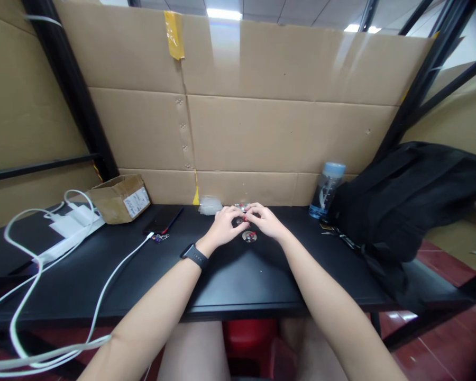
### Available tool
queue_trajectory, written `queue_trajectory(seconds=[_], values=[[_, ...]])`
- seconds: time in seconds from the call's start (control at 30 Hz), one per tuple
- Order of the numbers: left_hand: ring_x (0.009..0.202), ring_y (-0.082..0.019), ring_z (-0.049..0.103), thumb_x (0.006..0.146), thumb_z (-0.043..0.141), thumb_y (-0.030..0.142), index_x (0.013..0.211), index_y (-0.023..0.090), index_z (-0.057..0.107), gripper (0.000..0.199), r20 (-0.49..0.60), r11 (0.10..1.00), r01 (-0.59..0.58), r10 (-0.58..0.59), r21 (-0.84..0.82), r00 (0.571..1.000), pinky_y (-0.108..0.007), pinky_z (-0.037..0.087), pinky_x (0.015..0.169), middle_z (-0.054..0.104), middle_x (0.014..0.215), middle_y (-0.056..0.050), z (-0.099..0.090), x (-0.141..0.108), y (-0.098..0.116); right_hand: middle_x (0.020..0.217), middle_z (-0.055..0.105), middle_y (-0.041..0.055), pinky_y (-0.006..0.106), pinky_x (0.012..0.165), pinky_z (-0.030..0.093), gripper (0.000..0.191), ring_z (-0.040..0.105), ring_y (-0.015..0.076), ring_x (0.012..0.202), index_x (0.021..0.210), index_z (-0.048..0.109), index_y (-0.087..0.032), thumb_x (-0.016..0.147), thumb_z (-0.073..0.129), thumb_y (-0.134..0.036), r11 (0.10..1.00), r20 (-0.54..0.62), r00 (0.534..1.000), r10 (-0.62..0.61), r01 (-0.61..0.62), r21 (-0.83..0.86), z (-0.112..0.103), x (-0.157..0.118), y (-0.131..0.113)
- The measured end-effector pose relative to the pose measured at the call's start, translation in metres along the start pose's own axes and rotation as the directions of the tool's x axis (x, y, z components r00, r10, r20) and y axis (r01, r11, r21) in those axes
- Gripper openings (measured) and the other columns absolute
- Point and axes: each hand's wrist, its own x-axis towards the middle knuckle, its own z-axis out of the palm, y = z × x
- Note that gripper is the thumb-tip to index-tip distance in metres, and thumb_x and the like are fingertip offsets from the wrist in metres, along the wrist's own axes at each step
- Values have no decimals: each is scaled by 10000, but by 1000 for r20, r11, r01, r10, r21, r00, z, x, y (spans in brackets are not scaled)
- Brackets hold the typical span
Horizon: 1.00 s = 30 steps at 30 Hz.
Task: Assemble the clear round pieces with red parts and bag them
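Note:
My left hand point(225, 224), with a dark watch point(195, 256) on its wrist, is closed, its thumb and forefinger bent toward each other. My right hand point(265, 220) is closed too, its fingertips meeting the left ones over the table. Small red bits show between the fingertips, but what they grip is too small and covered to name. Just below the fingers lies a small round metallic disc point(247, 239) with a red piece on it. Behind the hands, a little shiny item is partly hidden. A clear plastic packet point(210, 205) lies left of the fingers.
On the black table point(241, 286), a cardboard box point(119, 199), a white power strip point(67, 233) with cables and a dark phone point(158, 218) lie left. A water bottle point(327, 190) and a black backpack point(404, 196) stand right. Cardboard panels point(241, 132) wall the back.

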Motion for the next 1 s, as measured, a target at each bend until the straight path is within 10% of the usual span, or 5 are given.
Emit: queue_trajectory(seconds=[0.17, 0.3, 0.43, 1.0], values=[[926, -213, 616, 903, 656, 366, 874, 259, 801, 182, 60, 1000, 13, -14, 27, 998, -336, 444, 871, 735, 962, -41, 0, 3, -11, 944, 688, 39, 325, 838, 478, 234, 623, 189, 882, 955, 676, -188, 893, 634, -410, 974, -37, 995, 97, -102, -200, -33, -5, 10], [860, -197, 635, 896, 664, 369, 886, 272, 815, 180, 165, 998, 18, -27, 55, 986, -307, 437, 820, 771, 916, -27, -2, 3, -20, 1046, 659, 70, 309, 833, 478, 499, 618, 223, 957, 1003, 669, -185, 557, 887, -231, 793, -113, 941, 319, -330, -511, -73, -21, 39], [869, -202, 657, 882, 679, 340, 879, 282, 818, 151, 187, 997, 7, -20, 72, 982, -296, 428, 809, 787, 920, -15, -1, 2, -24, 969, 663, 35, 254, 733, 478, 551, 633, 171, 816, 998, 674, -174, 497, 903, -173, 758, -25, 863, 504, -456, -466, -91, -32, 63], [889, -189, 688, 862, 692, 291, 917, 288, 818, 138, 271, 994, 27, -54, 102, 961, -259, 433, 781, 791, 935, -5, -4, 0, -21, 1057, 751, 66, 290, 876, 474, 213, 678, 207, 966, 1077, 741, -208, 907, 622, -262, 790, -68, 938, 340, -325, -520, -69, -24, 79]])
